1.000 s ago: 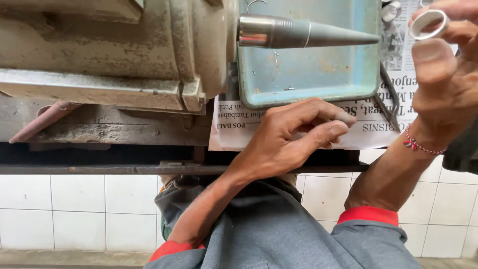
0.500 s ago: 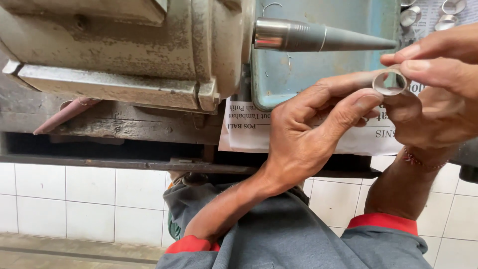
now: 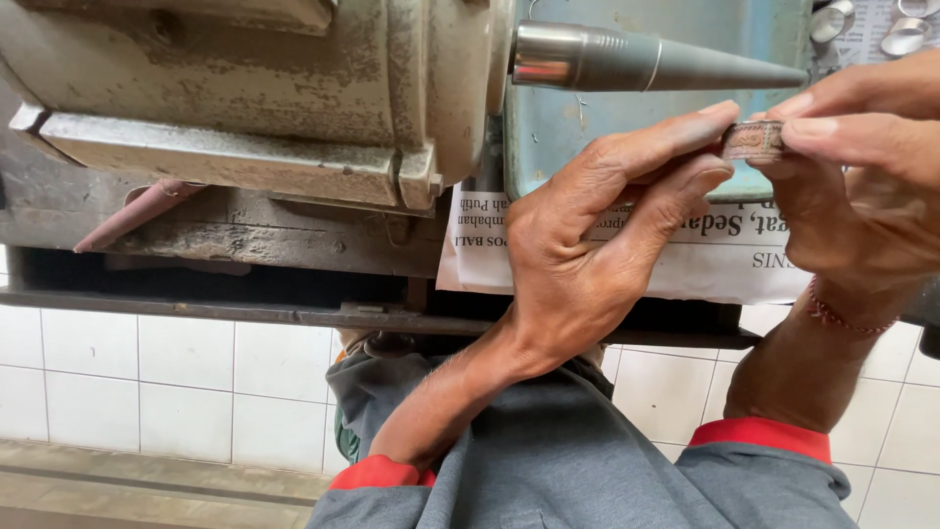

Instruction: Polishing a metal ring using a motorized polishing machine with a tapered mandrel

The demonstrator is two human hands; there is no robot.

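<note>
A small metal ring is pinched between both my hands, just below the tip of a tapered steel spindle that sticks out of a grey motor housing. My left hand touches the ring's left side with its fingertips. My right hand holds the ring's right side between thumb and fingers, and wears a red thread at the wrist.
A blue metal tray stands behind the spindle, with newspaper under it. More metal rings lie at the top right. White floor tiles show below the bench edge.
My right hand came down from the upper right with the ring. My left hand rose off the newspaper to meet it, and both now hold the ring under the spindle tip.
</note>
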